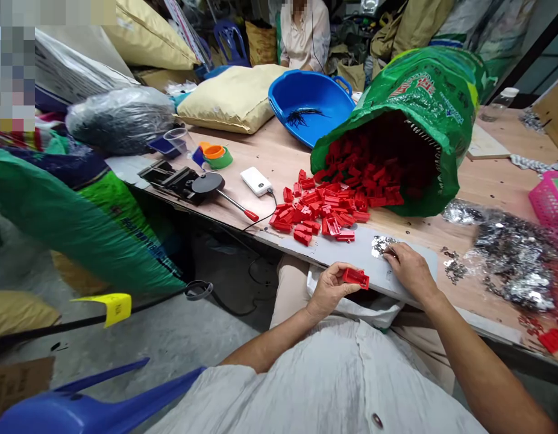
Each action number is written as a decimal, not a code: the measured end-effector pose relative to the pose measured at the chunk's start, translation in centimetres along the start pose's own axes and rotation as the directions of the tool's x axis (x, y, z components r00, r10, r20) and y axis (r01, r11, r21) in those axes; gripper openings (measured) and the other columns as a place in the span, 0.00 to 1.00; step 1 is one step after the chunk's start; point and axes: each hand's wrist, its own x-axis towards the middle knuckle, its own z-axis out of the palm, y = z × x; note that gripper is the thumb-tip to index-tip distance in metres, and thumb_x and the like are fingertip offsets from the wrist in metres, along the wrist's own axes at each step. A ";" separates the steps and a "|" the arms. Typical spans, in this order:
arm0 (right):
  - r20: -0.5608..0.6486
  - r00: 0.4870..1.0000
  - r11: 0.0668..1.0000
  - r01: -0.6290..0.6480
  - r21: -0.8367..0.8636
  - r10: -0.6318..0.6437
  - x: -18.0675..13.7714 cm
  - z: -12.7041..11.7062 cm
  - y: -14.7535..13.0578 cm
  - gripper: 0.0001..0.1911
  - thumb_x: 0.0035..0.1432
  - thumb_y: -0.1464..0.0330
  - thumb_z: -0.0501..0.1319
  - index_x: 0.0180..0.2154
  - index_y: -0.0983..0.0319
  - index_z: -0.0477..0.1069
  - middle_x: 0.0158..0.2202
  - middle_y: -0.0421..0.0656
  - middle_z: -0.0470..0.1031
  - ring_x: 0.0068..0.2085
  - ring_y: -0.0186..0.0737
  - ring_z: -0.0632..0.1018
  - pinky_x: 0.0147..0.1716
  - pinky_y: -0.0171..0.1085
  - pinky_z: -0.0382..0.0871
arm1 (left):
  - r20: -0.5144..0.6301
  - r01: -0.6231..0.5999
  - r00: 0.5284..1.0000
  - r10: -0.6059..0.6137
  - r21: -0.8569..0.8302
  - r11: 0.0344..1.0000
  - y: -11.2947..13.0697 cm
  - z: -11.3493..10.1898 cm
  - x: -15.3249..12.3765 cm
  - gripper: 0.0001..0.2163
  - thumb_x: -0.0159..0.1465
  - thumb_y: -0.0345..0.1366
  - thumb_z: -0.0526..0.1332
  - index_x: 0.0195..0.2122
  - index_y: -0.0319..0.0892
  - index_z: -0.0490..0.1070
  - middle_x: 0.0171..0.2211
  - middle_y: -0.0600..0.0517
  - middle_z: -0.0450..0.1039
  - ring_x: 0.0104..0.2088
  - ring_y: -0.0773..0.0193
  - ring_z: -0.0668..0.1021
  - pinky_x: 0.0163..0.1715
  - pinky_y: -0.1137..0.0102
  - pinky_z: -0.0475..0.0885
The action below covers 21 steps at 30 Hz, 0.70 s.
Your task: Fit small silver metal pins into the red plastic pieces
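Note:
Between the thumb and fingers of my left hand (329, 289) is a small red plastic case (357, 277), its hollow side facing up, held just off the table's front edge. My right hand (409, 268) reaches down to a little pile of shiny metal pieces (379, 245) on a grey board (414, 256). Its fingertips are pinched together at the pile; whatever they grip is too small to make out. Many more red cases (322, 208) spill in a heap from the mouth of a green woven sack (437, 102) lying on its side.
A blue basin (313, 99) with dark strips stands behind the heap. To the left are a white power bank (256, 181) and a black press with a red-tipped lever (206, 184). Bagged metal parts (518, 259) and a pink basket (550, 202) lie right. Another person (305, 36) sits opposite.

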 end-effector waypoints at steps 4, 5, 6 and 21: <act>-0.045 0.998 0.998 0.054 -0.017 -0.054 -0.1 0.4 0.1 0.10 0.65 0.65 0.52 0.40 0.59 0.70 0.42 0.48 0.76 0.43 0.48 0.76 0.42 0.45 0.70 | -0.009 0.020 1.000 -0.020 -0.022 1.000 -0.1 0.1 0.0 0.19 0.48 0.33 0.76 0.39 0.38 0.73 0.40 0.47 0.80 0.40 0.63 0.81 0.47 0.65 0.74; -0.054 0.996 0.998 0.065 -0.016 -0.065 -0.1 0.5 0.2 0.10 0.66 0.65 0.52 0.40 0.59 0.70 0.42 0.48 0.76 0.43 0.48 0.76 0.42 0.45 0.70 | -0.011 0.023 1.000 -0.023 -0.026 0.999 -0.2 0.1 -0.1 0.19 0.48 0.34 0.76 0.39 0.38 0.73 0.40 0.47 0.80 0.40 0.63 0.81 0.47 0.65 0.73; -0.066 0.995 0.997 0.072 -0.013 -0.073 -0.1 0.6 0.2 0.10 0.66 0.65 0.51 0.40 0.59 0.70 0.42 0.49 0.76 0.43 0.48 0.76 0.42 0.45 0.70 | -0.014 0.024 1.000 -0.025 -0.029 0.999 -0.1 0.2 -0.1 0.19 0.48 0.34 0.76 0.39 0.38 0.73 0.40 0.47 0.80 0.40 0.63 0.81 0.47 0.65 0.73; -0.118 0.993 0.994 0.002 0.107 0.010 -1.4 -0.3 0.7 0.11 0.64 0.63 0.52 0.42 0.59 0.71 0.44 0.49 0.79 0.44 0.50 0.79 0.44 0.46 0.70 | -0.066 0.080 0.993 -0.098 -0.234 0.969 0.4 0.9 0.0 0.25 0.49 0.36 0.75 0.48 0.40 0.74 0.38 0.49 0.77 0.37 0.64 0.79 0.40 0.67 0.76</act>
